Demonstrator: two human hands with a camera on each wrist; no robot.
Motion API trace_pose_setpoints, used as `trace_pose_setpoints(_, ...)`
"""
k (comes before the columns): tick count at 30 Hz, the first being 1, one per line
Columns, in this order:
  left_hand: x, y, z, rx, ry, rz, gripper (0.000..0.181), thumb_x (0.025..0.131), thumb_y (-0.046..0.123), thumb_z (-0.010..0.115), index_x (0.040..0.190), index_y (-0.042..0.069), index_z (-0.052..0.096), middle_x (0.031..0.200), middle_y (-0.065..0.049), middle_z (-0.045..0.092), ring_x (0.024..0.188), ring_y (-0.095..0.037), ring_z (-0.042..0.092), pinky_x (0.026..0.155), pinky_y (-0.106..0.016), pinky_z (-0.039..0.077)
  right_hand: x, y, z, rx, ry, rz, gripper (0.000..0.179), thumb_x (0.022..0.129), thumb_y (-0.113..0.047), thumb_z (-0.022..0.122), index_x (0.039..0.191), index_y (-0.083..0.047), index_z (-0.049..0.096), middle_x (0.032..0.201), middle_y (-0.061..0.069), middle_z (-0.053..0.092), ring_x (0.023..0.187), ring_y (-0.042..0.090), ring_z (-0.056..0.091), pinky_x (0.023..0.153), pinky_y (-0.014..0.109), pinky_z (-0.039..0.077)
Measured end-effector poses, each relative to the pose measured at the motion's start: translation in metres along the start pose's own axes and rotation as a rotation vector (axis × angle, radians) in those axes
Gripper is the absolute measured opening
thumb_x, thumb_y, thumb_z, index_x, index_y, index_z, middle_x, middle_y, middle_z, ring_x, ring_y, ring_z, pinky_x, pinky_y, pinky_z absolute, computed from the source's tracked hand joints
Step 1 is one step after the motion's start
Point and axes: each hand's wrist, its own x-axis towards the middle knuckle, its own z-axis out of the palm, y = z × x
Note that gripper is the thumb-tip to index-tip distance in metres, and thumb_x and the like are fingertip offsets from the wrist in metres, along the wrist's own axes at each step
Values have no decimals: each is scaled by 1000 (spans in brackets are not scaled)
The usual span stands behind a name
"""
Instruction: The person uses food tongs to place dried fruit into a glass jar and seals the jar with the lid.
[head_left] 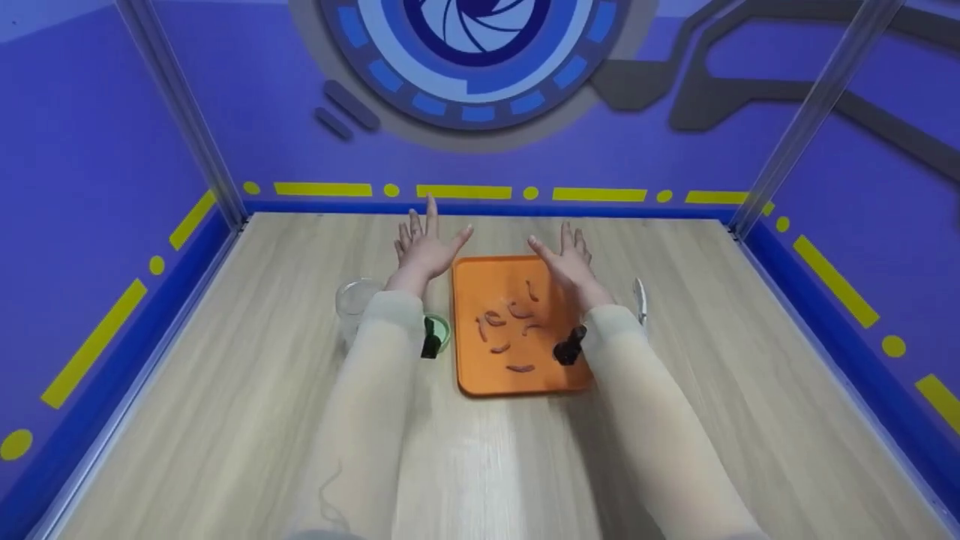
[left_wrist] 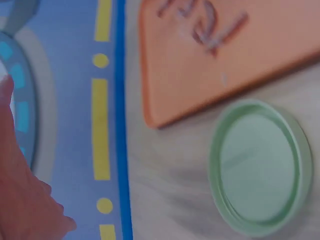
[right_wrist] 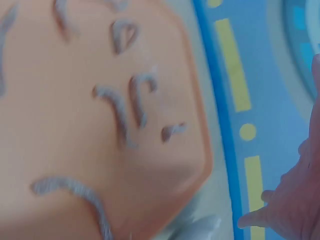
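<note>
Hands (head_left: pixel 425 253) (head_left: pixel 570 265), two, spread near one tray (head_left: pixel 484 281) and one lid (left_wrist: pixel 260 172).

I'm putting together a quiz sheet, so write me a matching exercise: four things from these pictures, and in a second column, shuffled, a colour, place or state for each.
Column one
1. tray
2. round lid-like piece
3. container
4. curved strips

Column two
A. transparent
B. scattered on the tray
C. orange
D. pale green

Right pairs: 1-C, 2-D, 3-A, 4-B
</note>
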Motion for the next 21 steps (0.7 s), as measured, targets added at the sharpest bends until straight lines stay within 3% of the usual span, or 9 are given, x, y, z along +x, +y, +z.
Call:
trace_pose_setpoints(4,-6,8,-6,-212,35,79,98,99,72,42,160,33,-25,173,-14,-18,158,-43,-17,130,-64,-7,-4,-1,-4,162,13,-27,93,99,-70,44,165,-29,-8,174,9,-13,161,39,-10,131,64,4)
trace_pose_setpoints(8,-22,17,-20,-407,65,155,93,104,61,44,162,28,-22,174,-9,-13,161,-36,-8,132,-61,1,-11,1,-7,362,46,-65,83,105,-58,43,166,-26,-1,176,9,0,162,31,3,134,54,9)
trace_pose_setpoints(12,-48,17,-38,-593,148,204,84,107,48,47,166,24,-7,174,-13,14,161,-33,17,132,-56,17,-27,8,-11,535,107,-110,71,109,-50,41,167,-21,12,173,11,20,158,31,25,131,55,21)
trace_pose_setpoints(16,-74,1,-54,-692,287,280,74,107,39,50,167,22,10,162,-13,43,151,-27,41,129,-47,31,-46,19,-19,636,174,-163,61,111,-44,37,163,-14,25,165,16,36,150,34,40,127,58,30)
trace_pose_setpoints(21,-97,-38,-64,-740,451,381,66,106,34,52,163,14,25,154,-13,53,146,-26,47,127,-41,36,-63,35,-30,705,262,-181,55,112,-41,36,155,-7,39,154,19,48,144,35,46,124,57,35)
